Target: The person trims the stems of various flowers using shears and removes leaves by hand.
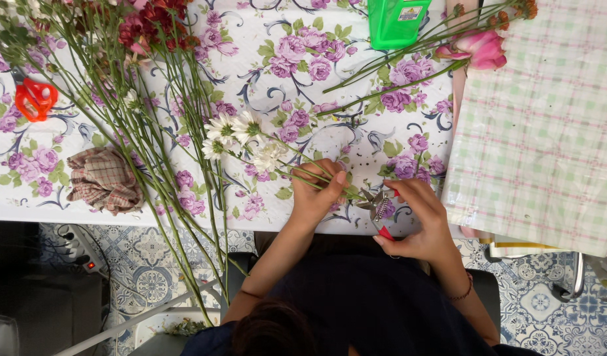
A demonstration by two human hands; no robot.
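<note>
My left hand (318, 191) grips a small bunch of white daisies (241, 135) by their green stems, just above the table's near edge. The blooms point up and to the left over the floral tablecloth (356, 132). My right hand (419, 221) is closed on red-handled garden shears (379, 207). Their metal blades sit at the stem ends, right beside my left fingers.
Long-stemmed flowers with red blooms (155, 26) lie spread across the left side. Orange-handled scissors (34, 99) and a crumpled checked cloth (104, 179) lie far left. At the top stand a green container (397, 20) and a pink rose (478, 49). Checked wrapping paper (541, 132) covers the right.
</note>
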